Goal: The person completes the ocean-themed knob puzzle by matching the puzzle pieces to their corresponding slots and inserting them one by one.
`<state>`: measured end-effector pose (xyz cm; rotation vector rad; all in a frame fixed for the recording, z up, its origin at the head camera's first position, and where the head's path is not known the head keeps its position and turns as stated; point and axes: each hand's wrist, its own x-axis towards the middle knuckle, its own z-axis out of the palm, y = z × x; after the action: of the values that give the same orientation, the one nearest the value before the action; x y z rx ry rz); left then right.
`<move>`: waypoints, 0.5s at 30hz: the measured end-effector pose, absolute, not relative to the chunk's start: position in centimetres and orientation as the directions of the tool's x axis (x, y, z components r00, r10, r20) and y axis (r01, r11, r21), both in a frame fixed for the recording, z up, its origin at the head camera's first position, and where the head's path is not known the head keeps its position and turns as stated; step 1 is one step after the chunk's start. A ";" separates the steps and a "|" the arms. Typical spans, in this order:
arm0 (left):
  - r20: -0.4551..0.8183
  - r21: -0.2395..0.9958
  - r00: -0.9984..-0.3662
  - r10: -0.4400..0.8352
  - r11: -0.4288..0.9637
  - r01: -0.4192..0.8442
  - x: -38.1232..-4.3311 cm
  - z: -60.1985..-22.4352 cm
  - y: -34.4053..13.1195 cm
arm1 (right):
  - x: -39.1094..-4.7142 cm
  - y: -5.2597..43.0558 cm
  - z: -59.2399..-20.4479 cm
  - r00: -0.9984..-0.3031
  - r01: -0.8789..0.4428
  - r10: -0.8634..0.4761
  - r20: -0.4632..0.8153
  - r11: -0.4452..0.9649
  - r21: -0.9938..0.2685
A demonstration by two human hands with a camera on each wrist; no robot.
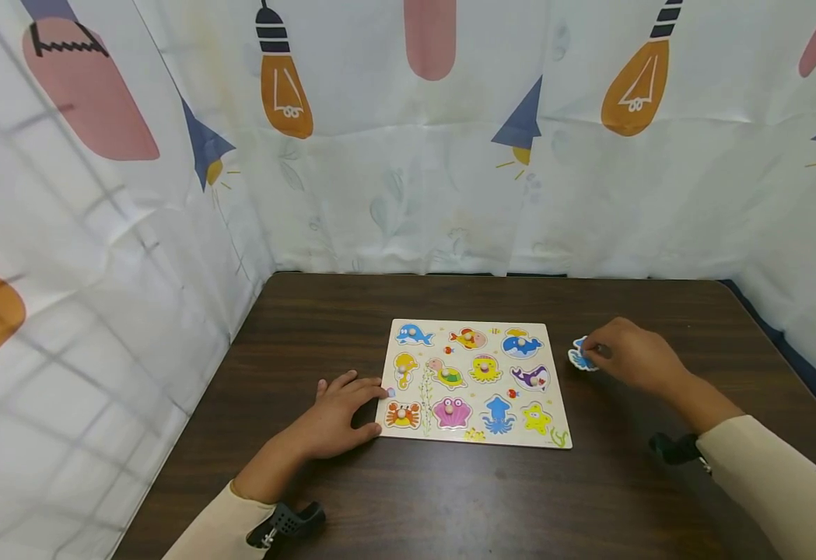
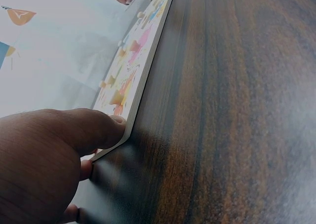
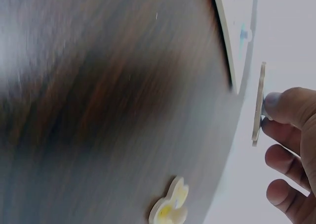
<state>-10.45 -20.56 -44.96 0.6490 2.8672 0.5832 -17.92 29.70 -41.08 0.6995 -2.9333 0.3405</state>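
Observation:
A wooden puzzle board [image 1: 418,435] with printed sea animals and small peg knobs lies flat on the table. My left hand [image 1: 337,416] rests at its left edge, fingers spread, with the thumb [image 2: 106,127] on the board's near-left corner. Right of the board, my right hand [image 1: 632,354] pinches a blue-and-white puzzle piece [image 1: 579,356] by its knob between thumb and forefinger. The right wrist view shows this thin puzzle piece [image 3: 259,105] edge-on, raised above the table, with the other fingers curled loosely behind.
A yellow-and-white puzzle piece [image 3: 168,204] with a knob lies on the table near my right hand, seen in the right wrist view. The dark wooden table [image 1: 464,498] ends at the back against a patterned white curtain [image 1: 393,194], which also hangs along the left.

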 end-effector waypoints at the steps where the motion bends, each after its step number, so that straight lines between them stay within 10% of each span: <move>1: -0.053 0.402 -0.896 0.440 0.831 0.384 -10.5 -45.0 -20.6 | -17.8 29.5 -41.0 -0.884 -0.464 -0.439 0.160 0.864 -0.194; 15: -0.049 0.411 -0.893 0.446 0.824 0.389 -10.6 -45.0 -20.6 | -16.3 26.9 -40.9 -0.812 -0.578 -0.541 0.219 0.798 -0.170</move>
<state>-10.55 -20.57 -45.02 0.6593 2.8628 0.5985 -16.32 26.90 -40.89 0.8862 -2.8256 0.3435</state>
